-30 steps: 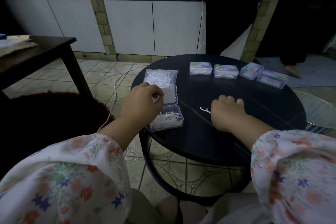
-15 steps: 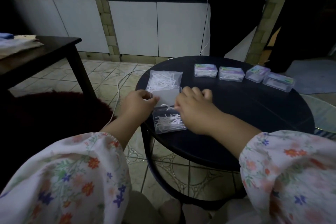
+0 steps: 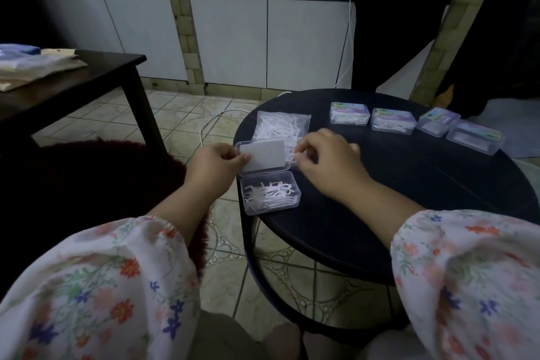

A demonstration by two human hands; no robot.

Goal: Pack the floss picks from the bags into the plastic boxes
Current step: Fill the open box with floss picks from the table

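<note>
Where the right hand (image 3: pixel 327 156) covered the box (image 3: pixel 270 194) before, it now pinches picks from the bag (image 3: pixel 279 128); the left hand (image 3: pixel 214 162) grips the lid (image 3: pixel 263 155). Fingertips blur.

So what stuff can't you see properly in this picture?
Head view only:
- Right hand: its fingertips curl under at the bag of floss picks, so whether it holds a pick is hidden.
- Four closed boxes: label writing too small and dim.
- Open box: picks are tangled, so no exact count.
- Left hand covers the lid's left edge.
- Side table: cut off by the left edge.
</note>
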